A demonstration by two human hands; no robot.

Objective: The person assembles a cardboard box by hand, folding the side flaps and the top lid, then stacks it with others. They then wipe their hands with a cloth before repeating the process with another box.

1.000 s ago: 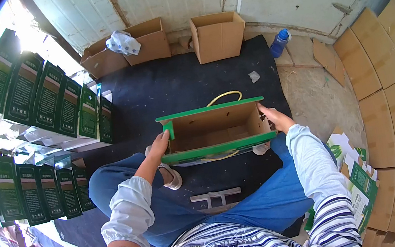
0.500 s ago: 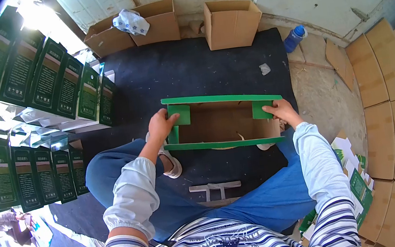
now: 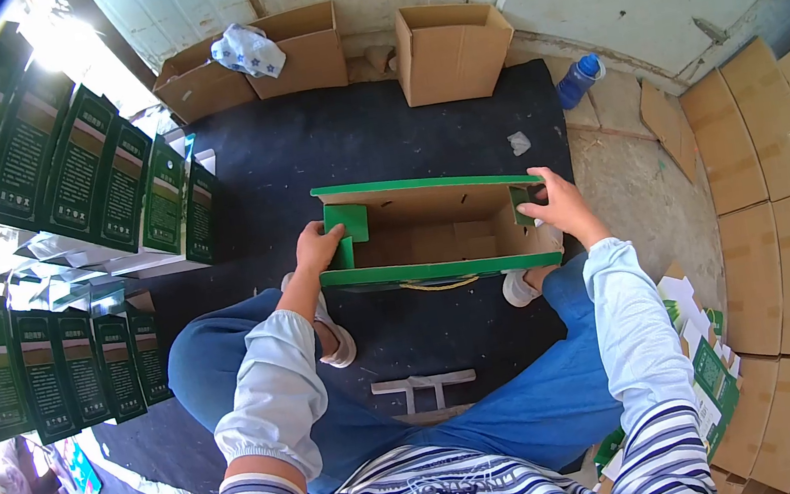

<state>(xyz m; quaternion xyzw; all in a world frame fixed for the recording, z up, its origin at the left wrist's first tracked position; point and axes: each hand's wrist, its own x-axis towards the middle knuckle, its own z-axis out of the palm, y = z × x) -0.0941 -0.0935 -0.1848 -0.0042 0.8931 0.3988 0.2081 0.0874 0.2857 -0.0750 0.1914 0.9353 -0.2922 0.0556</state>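
A long green cardboard box [image 3: 438, 268], brown inside and open at the top, is held between my hands above the black mat, near my feet. My left hand [image 3: 317, 249] grips its left end, the thumb over a green end flap [image 3: 347, 223]. At the right end is my right hand [image 3: 563, 206], its thumb inside against the other flap [image 3: 520, 205] and a finger on the far corner; its remaining fingers are partly hidden. A yellowish cord handle [image 3: 439, 285] shows along the near side.
Printed green boxes [image 3: 107, 176] stand in rows at the left. Brown cartons [image 3: 453, 52] line the far wall, one bearing a patterned cloth [image 3: 248, 51]. A blue bottle [image 3: 580, 81] stands beyond the black mat [image 3: 369, 134]. Stacked cartons [image 3: 779, 213] and flattened green-white cardboard [image 3: 712, 384] are at right.
My right hand has shifted toward the box's far right corner, and the right flap now stands steeper inside. The box has tilted slightly, showing the cord handle. My left hand still grips its end.
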